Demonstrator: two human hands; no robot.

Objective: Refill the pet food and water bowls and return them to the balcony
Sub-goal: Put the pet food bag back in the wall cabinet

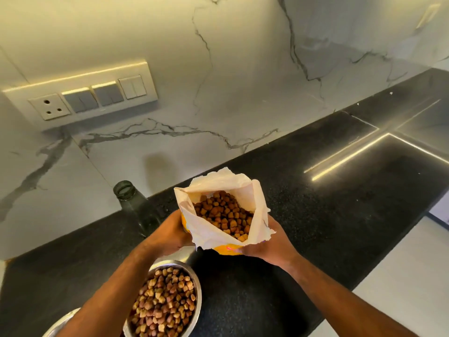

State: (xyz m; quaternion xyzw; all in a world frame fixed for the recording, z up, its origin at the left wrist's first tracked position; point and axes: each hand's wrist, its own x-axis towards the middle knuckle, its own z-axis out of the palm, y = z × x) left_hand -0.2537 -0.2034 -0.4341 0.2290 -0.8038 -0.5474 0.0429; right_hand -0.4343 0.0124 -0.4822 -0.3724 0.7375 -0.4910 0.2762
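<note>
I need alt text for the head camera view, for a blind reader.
Two bare hands, left hand and right hand, hold an open yellow bag of brown kibble above a black stone counter. A steel bowl full of kibble stands below.

A white marble wall (230, 69) with grey veins rises behind a black speckled counter (328, 203). A white switch plate (82, 96) is set into the wall at the left, with a three-pin socket (49, 107) at its left end, two grey switches (94, 97) in the middle and a white switch (133, 87) at the right. Warm light falls on the plate's top edge. Bright strips of light reflect on the glossy counter at the right. A pale floor (401, 276) shows beyond the counter's front edge, lower right.
</note>
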